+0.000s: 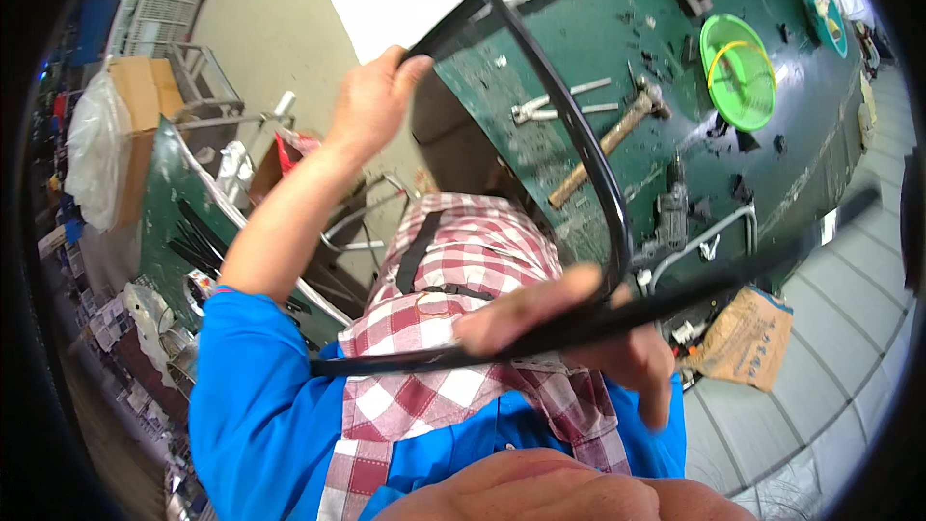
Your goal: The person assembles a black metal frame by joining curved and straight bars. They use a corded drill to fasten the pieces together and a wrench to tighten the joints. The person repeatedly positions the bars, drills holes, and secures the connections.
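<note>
A glossy black bent frame [567, 101] of flat bars runs across the middle of the view, its long bar passing in front of my checked apron [473, 232]. Around its far left corner, the fingers and thumb of my left hand [371, 106] are closed. My right hand [617, 352], smeared by motion, grips the near long bar, with fingers on both sides of it. Part of that hand is hidden behind the bar. Beyond the frame, a claw-less hammer [608, 147] with a wooden handle and a two-legged metal hand tool [559, 104] lie on the green table [598, 39].
A white sheet [371, 0] covers the table's far left corner. To the right are a green basket [738, 87], a power drill [673, 203], a metal tube stand [714, 232] and black scraps. A brown paper bag [748, 338] lies near right. Cardboard boxes [140, 125] stand left.
</note>
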### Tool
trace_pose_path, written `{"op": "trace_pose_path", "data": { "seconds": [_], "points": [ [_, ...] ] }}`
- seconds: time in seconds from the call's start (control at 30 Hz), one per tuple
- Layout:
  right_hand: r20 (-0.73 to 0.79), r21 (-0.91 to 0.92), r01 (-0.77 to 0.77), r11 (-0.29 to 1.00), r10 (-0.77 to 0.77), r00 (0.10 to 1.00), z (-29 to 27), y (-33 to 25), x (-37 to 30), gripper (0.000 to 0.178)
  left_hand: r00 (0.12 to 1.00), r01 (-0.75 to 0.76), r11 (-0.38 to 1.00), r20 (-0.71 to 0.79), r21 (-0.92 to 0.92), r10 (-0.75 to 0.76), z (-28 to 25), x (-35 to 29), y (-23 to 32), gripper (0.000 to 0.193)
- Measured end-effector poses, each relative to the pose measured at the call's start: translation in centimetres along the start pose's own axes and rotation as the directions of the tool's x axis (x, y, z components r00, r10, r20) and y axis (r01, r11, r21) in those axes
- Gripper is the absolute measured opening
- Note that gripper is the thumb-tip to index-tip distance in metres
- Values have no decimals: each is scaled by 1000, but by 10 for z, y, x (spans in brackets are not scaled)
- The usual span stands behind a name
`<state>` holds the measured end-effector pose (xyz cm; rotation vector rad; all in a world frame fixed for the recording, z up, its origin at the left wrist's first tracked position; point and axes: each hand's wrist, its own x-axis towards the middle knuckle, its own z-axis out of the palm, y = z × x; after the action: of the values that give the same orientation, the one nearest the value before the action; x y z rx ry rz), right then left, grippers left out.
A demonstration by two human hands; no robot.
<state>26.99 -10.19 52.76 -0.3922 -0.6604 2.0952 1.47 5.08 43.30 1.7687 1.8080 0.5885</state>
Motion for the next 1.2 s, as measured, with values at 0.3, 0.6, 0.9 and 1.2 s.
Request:
{"op": "trace_pose_path", "data": {
  "seconds": [0.3, 0.6, 0.9, 1.2],
  "points": [
    [-258, 156, 583, 798, -537, 803, -12, -88, 21, 41, 944, 84, 994, -325, 63, -59, -62, 31, -94, 44],
    [-154, -686, 519, 510, -799, 581, -56, -83, -40, 39, 983, 181, 777, 89, -603, -160, -52, -67, -88, 45],
    [-638, -54, 519, 853, -429, 639, -204, -74, 38, 28, 977, 143, 669, 211, -729, 21, -17, -128, -51, 35],
    [-897, -224, -173, 959, -133, 422, -316, -52, 91, 67, 999, 26, 689, 46, -724, 10, 8, -125, -2, 40]
  ]
}}
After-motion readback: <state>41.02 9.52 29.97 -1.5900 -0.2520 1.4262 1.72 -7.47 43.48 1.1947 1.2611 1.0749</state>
